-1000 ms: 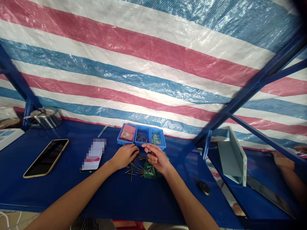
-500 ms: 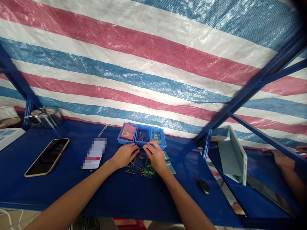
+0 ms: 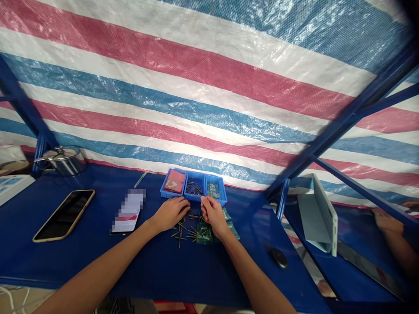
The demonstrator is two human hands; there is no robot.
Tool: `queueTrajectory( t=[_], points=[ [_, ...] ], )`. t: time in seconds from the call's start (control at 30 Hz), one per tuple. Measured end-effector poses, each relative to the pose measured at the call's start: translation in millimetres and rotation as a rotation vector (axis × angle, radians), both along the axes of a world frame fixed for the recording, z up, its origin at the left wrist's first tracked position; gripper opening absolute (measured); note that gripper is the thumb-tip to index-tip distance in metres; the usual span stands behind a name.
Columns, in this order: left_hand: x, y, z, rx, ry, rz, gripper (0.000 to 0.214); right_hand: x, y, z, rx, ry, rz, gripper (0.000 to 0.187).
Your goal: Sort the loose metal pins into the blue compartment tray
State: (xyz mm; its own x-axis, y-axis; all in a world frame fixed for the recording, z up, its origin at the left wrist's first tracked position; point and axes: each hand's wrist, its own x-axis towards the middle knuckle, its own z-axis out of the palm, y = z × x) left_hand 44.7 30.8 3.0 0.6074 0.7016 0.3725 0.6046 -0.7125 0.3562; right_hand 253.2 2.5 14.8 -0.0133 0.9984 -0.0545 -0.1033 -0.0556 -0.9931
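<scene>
Pinching a slender bit (image 3: pixel 200 196) between thumb and finger, the right hand (image 3: pixel 214 214) is held at the near edge of the bins, about where the middle bin (image 3: pixel 194 197) meets the right bin (image 3: pixel 223 192). I can just make out the sliver at its fingertips. The left hand (image 3: pixel 169 212) rests palm down on the worktop (image 3: pixel 157 266), near the left bin (image 3: pixel 170 194), fingers curled under; whether it grips anything, I can't tell from here.

As I judge it, things are partway along. Dark bits (image 3: pixel 194 190) already lie in the middle bin, a pink packet (image 3: pixel 176 179) sits in the left bin, and green packets (image 3: pixel 213 189) in the right one. Plenty looks left over, though: loose bits (image 3: pixel 179 237) are strewn on the worktop between and below the hands, some crossing each other, and by the right wrist lie a few green bags (image 3: pixel 204 235), outside any bin. How many bits are left I couldn't count, since the hands hide part of the scatter.
</scene>
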Motion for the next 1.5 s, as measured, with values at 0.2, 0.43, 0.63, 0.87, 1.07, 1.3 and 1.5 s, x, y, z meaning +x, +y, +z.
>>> queueTrajectory(
  t=[0.2, 0.43, 0.63, 0.87, 1.07, 1.3, 1.5],
  points=[
    [0, 0, 0.6, -0.002, -0.004, 0.008, 0.030, -2, -1, 4.2, -0.035, 0.032, -0.053, 0.047],
    [0, -1, 2.0, -0.007, 0.014, 0.013, 0.025, -1, -1, 6.4, -0.014, -0.006, -0.065, 0.041],
    [-1, 0, -0.2, -0.008, 0.016, 0.011, 0.025, 1, 1, 6.6, 0.003, -0.002, -0.040, 0.040],
    [0, 0, 2.3, -0.002, 0.010, 0.000, 0.027, 7, 2, 1.5, 0.232, -0.309, -0.021, 0.028],
    [-1, 1, 1.5, -0.019, 0.026, 0.001, 0.025, 12, 1, 0.6, 0.396, -0.794, 0.095, 0.010],
    [-1, 1, -0.9, -0.021, 0.009, -0.003, 0.025, 19, 1, -2.8, 0.408, -0.978, 0.325, 0.019],
    [-1, 0, 1.5, -0.021, 0.003, -0.002, 0.025, 17, 0, -11.2, 0.471, -1.021, 0.270, 0.020]
  ],
)
